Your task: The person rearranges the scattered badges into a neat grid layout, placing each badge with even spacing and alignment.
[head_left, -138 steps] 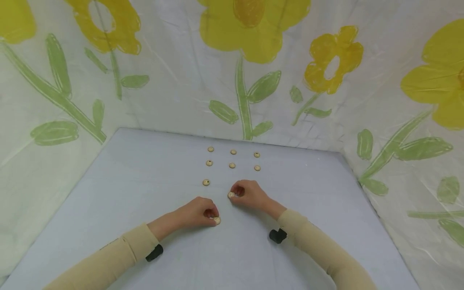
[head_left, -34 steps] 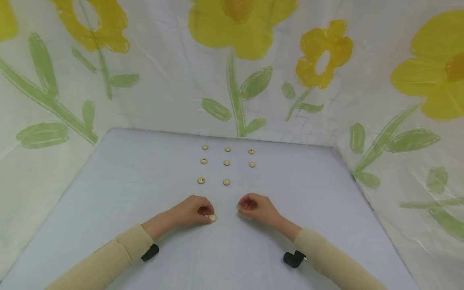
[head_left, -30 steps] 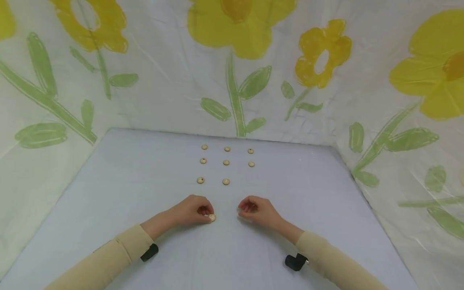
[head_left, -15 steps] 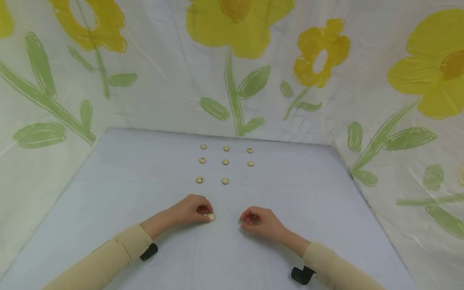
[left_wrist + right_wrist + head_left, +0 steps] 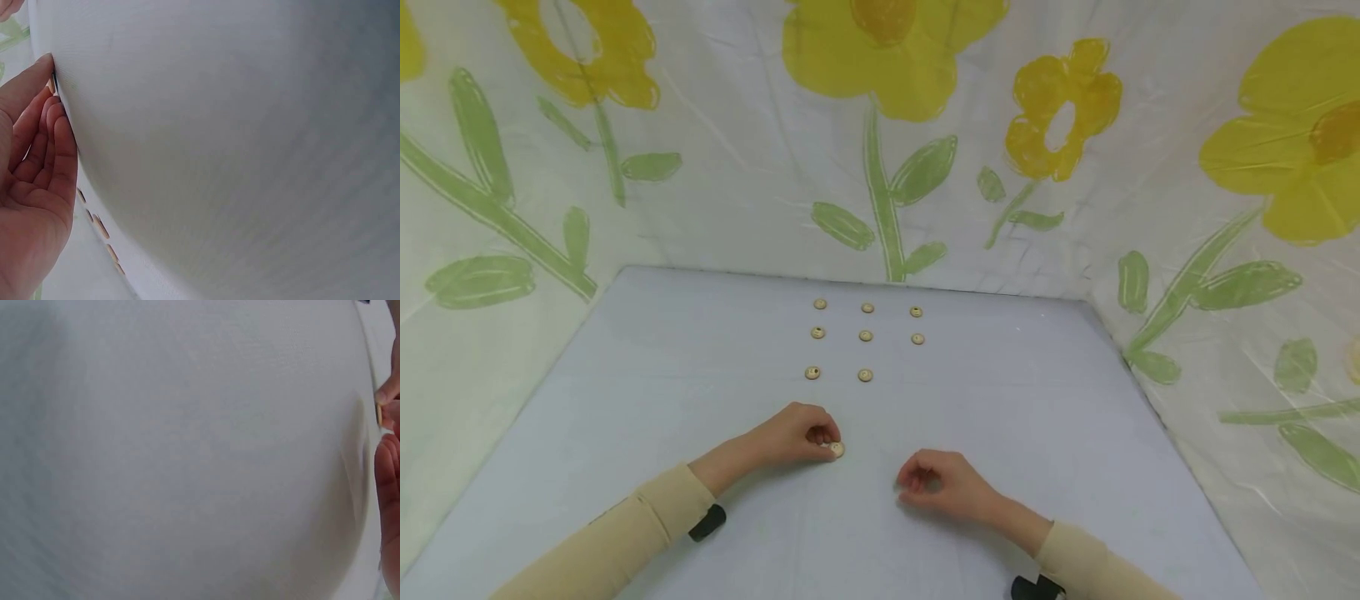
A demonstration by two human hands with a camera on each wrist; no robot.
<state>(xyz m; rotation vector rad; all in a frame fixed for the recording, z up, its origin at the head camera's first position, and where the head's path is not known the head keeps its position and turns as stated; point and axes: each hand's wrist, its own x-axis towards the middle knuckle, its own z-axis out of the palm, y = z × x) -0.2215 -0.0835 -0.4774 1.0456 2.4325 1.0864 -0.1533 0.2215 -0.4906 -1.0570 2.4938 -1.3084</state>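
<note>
My left hand (image 5: 792,435) pinches a small round tan disc (image 5: 837,450) between thumb and fingers, low at the table surface. In the left wrist view that disc (image 5: 52,84) shows only as a thin edge by the thumb tip. To the right, my right hand (image 5: 953,485) hovers with loosely curved fingers around nothing. Ahead of both hands several like discs lie flat in rows, among them a front-left disc (image 5: 812,373) with a dark mark and a front-middle disc (image 5: 865,376). Their markings are too small to read.
A pale bluish-white cloth covers the table (image 5: 1060,433). Behind it and at the sides hangs a white sheet (image 5: 737,192) painted with yellow flowers. Two rows of three discs lie farther back, one of them a far-right disc (image 5: 916,312).
Earlier my right hand pinched a disc; that disc now lies in the middle of the front row. The emptied right hand has drawn back nearer me. My left hand keeps its disc almost still.
</note>
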